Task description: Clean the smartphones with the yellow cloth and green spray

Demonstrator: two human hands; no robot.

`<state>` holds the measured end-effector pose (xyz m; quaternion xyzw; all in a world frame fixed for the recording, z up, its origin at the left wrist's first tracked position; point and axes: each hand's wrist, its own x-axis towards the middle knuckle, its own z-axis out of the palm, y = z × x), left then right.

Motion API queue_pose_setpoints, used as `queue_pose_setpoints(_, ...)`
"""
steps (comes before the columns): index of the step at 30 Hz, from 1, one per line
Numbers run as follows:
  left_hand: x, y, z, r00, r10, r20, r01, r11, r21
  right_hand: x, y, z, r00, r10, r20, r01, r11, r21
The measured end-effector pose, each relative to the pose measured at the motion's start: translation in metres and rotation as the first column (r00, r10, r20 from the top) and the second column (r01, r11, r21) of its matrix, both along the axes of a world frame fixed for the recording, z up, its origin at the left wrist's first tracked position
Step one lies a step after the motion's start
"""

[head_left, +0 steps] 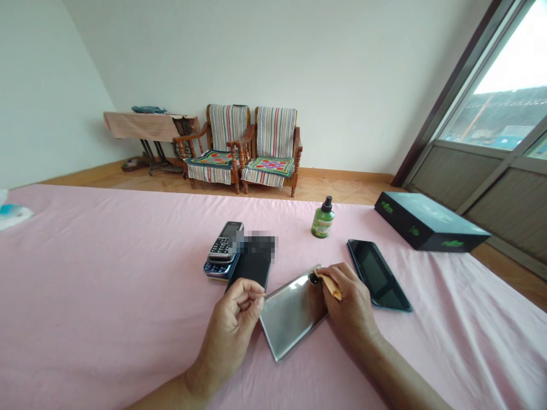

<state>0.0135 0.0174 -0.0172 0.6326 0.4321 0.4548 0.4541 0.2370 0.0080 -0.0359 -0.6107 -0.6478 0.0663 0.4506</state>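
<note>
Across the room from the hands, a white wall [342,74] backs two wooden armchairs [252,148] with striped and embroidered covers, and a cloth-draped treadle table [145,128] stands to their left; a large window [504,97] lies far to the right of the hands. Under the hands spreads a pink sheet [106,285], over a bed or a low table, which one cannot be told from this view. Ahead and to the right of the right hand [350,302] sits a black box [427,222] with green lettering, and just right of that hand lies a dark-screened tablet or phone [376,276]. Ahead of the left hand [231,330], a black smartphone [254,267] lies beside two stacked keypad phones [223,250], and a green pump bottle [322,219] stands upright further ahead, between the hands. The work in hand lies between them: a flat mirror-bright silver slab [290,316], perhaps a phone's back, rests on the sheet with its far corner under the right hand. That hand is narrowly closed, pinching a tan cloth [331,286] and a small dark nub [314,278] at the corner. The left hand curls in a tight pinch at the slab's near edge; whatever it holds is too small to tell.
</note>
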Motion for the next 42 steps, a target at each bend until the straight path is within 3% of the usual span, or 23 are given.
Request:
queue_pose_setpoints(11,0.002,-0.004,0.001,0.999,-0.012,-0.043,0.015,0.997,0.077,-0.030,-0.016,0.008,0.974,0.225,-0.016,-0.225,0.974,0.001)
queue_pose_setpoints(17,0.003,-0.003,0.000,0.998,-0.044,-0.043,0.047,0.997,0.068,-0.001,-0.002,0.006,0.999,-0.011,-0.043,0.013,0.998,0.055)
queue_pose_setpoints(20,0.002,-0.003,-0.001,0.998,-0.046,-0.038,0.048,0.997,0.064,0.001,0.000,0.003,0.999,-0.030,-0.033,0.031,0.999,0.035)
queue_pose_setpoints(29,0.002,-0.004,0.001,0.998,-0.064,-0.005,0.064,0.998,0.004,-0.042,-0.021,0.000,0.979,0.205,-0.010,-0.205,0.979,0.012)
queue_pose_setpoints(42,0.000,-0.003,-0.002,0.997,-0.066,-0.027,0.065,0.997,-0.039,-0.068,-0.037,0.014,0.855,0.519,0.006,-0.518,0.853,-0.063)
